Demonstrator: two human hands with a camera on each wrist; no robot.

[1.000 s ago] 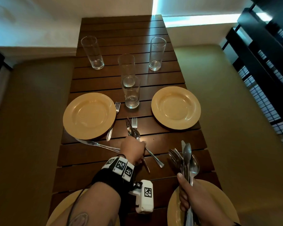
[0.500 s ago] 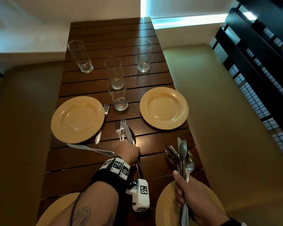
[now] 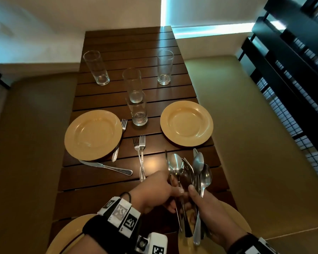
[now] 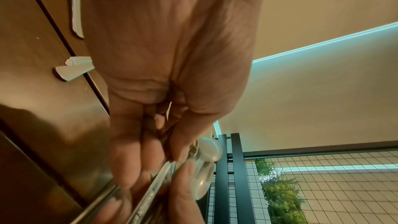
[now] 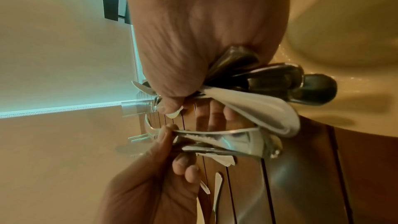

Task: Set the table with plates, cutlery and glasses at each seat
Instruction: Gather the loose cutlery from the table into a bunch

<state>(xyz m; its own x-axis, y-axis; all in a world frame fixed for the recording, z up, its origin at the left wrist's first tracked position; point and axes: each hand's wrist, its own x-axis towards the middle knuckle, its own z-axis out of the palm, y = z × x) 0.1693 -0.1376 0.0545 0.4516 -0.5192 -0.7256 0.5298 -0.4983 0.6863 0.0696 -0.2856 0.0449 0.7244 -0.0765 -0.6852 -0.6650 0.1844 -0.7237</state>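
A: What has the right hand (image 3: 207, 211) got?

B: Its fingers are curled round a bunch of shiny steel spoons and other cutlery (image 3: 195, 173), bowls fanned upward above the knuckles, handles hanging below the palm over a yellow round plate (image 3: 235, 215) at the near right edge of the dark slatted wooden table (image 3: 132, 46).

A: And the left hand (image 3: 154, 191)?

B: Pressed right against the right one. Its thumb and fingers (image 5: 185, 164) pinch a steel spoon (image 3: 175, 165) and a thin piece beside it, whose kind I cannot tell, just left of the bunch. The wrist views show the stems running between both sets of fingertips.

A: What lies beyond the fingers?

B: Just past the left knuckles, two steel forks (image 3: 140, 153) lie side by side, handles crossed, tines pointing away. Farther left, a steel knife (image 3: 106, 166) lies along the near rim of a second yellow round plate (image 3: 93, 134), with a single fork (image 3: 119, 140) touching that plate's right edge.

A: The rest?

B: A third yellow plate (image 3: 186, 123) sits beyond the right fingers. Between the two far plates stand two clear tumblers (image 3: 135, 99), one behind the other, and two more clear glasses (image 3: 96, 67) stand well beyond, left and right.
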